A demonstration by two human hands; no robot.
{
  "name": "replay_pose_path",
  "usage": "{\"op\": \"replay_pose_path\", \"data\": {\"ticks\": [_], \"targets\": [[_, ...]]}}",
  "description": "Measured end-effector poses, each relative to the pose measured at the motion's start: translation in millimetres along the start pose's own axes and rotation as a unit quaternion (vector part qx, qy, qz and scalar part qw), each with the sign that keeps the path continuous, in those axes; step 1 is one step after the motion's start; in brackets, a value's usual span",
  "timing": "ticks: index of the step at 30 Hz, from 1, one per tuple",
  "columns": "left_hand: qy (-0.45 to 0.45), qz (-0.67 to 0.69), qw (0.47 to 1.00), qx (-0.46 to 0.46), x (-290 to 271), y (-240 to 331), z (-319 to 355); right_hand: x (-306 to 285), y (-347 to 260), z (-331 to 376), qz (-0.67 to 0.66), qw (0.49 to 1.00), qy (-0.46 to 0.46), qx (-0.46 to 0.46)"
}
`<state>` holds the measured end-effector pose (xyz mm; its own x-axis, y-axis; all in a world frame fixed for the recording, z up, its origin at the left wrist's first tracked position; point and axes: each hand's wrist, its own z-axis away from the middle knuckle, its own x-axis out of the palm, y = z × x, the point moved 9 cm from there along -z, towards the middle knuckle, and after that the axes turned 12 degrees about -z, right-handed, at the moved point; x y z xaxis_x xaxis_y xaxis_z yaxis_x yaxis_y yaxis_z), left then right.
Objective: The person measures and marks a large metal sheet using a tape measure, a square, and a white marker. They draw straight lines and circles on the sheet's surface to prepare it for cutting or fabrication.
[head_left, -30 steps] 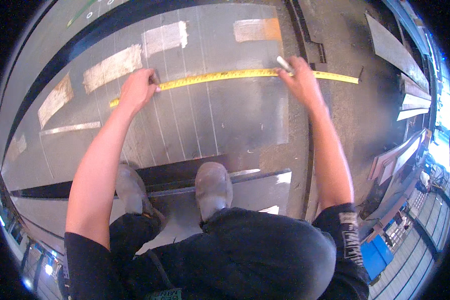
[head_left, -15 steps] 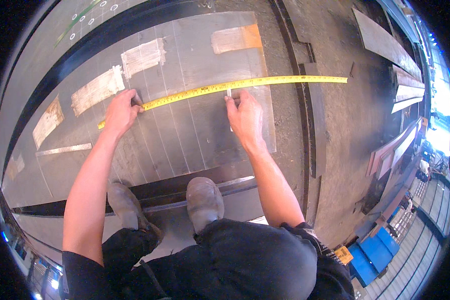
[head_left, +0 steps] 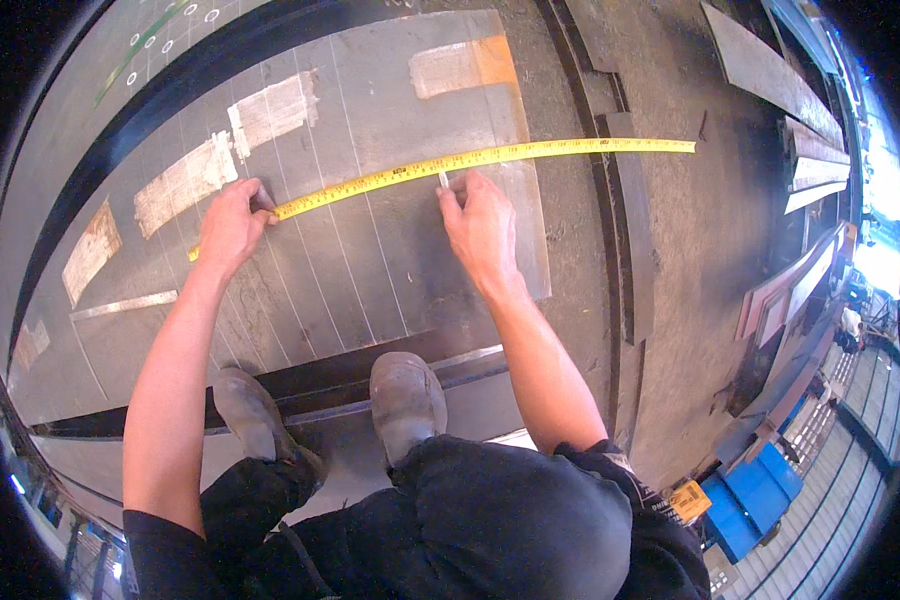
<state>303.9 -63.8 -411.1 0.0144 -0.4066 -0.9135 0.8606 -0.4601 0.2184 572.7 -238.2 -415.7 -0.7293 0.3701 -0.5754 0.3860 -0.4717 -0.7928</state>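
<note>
A yellow tape measure blade [head_left: 530,150] stretches across a grey steel plate [head_left: 390,125] and runs out past its right edge. My left hand [head_left: 232,222] pinches the blade between thumb and fingertips, and a short piece of it shows beyond the wrist. Just below the blade, my right hand [head_left: 482,230] is closed around a slim white marking stick, probably chalk [head_left: 444,180]. Its tip points up at the tape's lower edge; whether it touches the plate I cannot tell. Thin white lines cross the plate, among pale scraped patches [head_left: 185,182].
My two work boots [head_left: 408,400] stand at the plate's near edge. To the right, a long metal rail [head_left: 625,230] lies along the brown floor. Farther right are steel offcuts [head_left: 770,75] and a blue box-like object [head_left: 755,500]. Another marked plate [head_left: 80,60] lies at upper left.
The whole view has shifted slightly, moving the plate up and left in the picture. The white stick now shows mainly at its tip, with a slight tilt. Both hands keep their grips.
</note>
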Motion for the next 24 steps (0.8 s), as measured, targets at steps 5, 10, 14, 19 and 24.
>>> {"op": "replay_pose_path", "data": {"ticks": [5,10,14,19,24], "targets": [[-0.005,-0.018,1.0,-0.003,-0.5,0.5,0.0,2.2,1.7,-0.9,0.008,1.0,-0.012,0.014],[-0.018,-0.012,1.0,-0.012,2.0,-2.7,0.1,4.1,1.1,-0.1,0.008,1.0,-0.012,0.007],[-0.014,-0.017,1.0,-0.008,2.4,-2.1,-0.5,3.0,-0.4,0.0,0.012,0.999,0.026,-0.018],[-0.019,-0.025,0.999,-0.008,0.7,3.3,-2.7,5.0,-16.0,0.6,0.087,0.995,0.03,-0.029],[-0.026,-0.025,0.999,-0.003,4.0,-6.1,0.2,-16.7,-29.1,14.9,0.233,0.945,-0.205,0.097]]}}
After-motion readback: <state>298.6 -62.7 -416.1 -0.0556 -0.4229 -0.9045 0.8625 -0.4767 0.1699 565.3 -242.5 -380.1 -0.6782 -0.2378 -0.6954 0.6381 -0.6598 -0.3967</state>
